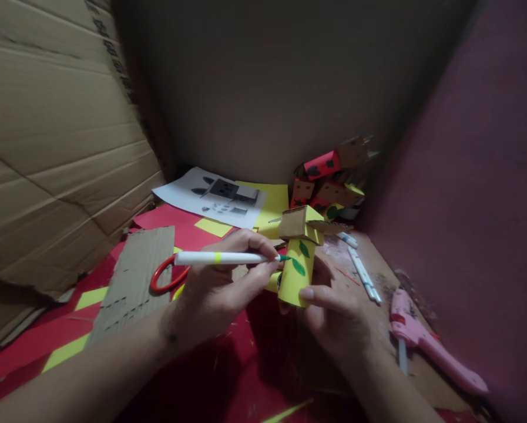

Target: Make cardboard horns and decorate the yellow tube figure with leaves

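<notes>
My left hand (pixel 232 276) pinches a green felt-tip marker (pixel 201 257) with a white barrel. Its green tip is at the side of a yellow paper tube figure (pixel 292 288), touching or very near it. Two green leaf shapes show on the tube, and a small cardboard box forms its top. My right hand (pixel 334 305) grips the tube near its lower end, thumb in front and the other fingers mostly hidden behind. Just beyond my left wrist lie red-handled scissors (pixel 160 281), partly covered by that hand.
A printed sheet (pixel 201 205) lies over yellow and red paper at the back. Several red and cardboard figures (pixel 322 166) are piled behind the tube. White markers (pixel 363 273) and a pink glue gun (pixel 443 355) are at the right. Cardboard (pixel 133 276) lies left; a large cardboard panel (pixel 60 129) stands beyond.
</notes>
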`<state>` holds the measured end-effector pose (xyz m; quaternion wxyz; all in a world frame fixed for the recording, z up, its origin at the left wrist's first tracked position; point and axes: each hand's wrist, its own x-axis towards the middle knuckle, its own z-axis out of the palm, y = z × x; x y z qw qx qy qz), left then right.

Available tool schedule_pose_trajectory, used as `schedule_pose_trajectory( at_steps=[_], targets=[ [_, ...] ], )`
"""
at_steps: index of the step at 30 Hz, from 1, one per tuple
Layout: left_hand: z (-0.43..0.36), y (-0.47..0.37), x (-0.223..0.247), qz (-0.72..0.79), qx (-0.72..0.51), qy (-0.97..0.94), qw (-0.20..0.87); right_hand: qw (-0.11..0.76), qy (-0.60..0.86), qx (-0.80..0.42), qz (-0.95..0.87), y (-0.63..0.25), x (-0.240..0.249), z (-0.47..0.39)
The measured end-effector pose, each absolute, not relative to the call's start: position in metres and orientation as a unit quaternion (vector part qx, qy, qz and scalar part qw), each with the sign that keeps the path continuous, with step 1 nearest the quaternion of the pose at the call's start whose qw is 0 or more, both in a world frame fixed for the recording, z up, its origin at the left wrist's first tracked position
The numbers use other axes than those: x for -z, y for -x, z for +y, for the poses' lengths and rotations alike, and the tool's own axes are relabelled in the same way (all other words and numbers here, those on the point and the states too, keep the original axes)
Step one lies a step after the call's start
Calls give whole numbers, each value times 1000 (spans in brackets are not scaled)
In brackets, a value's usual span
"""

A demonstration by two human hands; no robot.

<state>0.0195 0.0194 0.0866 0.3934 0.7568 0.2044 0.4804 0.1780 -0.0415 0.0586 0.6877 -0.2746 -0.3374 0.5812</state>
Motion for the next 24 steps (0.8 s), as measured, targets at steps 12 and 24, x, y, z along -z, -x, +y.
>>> schedule_pose_trajectory(
  at_steps=[12,24],
  targets=[
    [33,-21,-89,196,-462,-612,611,671,233,-617,-340,-184,-58,-43],
    [29,-25,-89,203,-446,-573,657,678,196,-615,-353,-189,-55,-39]
  ],
)
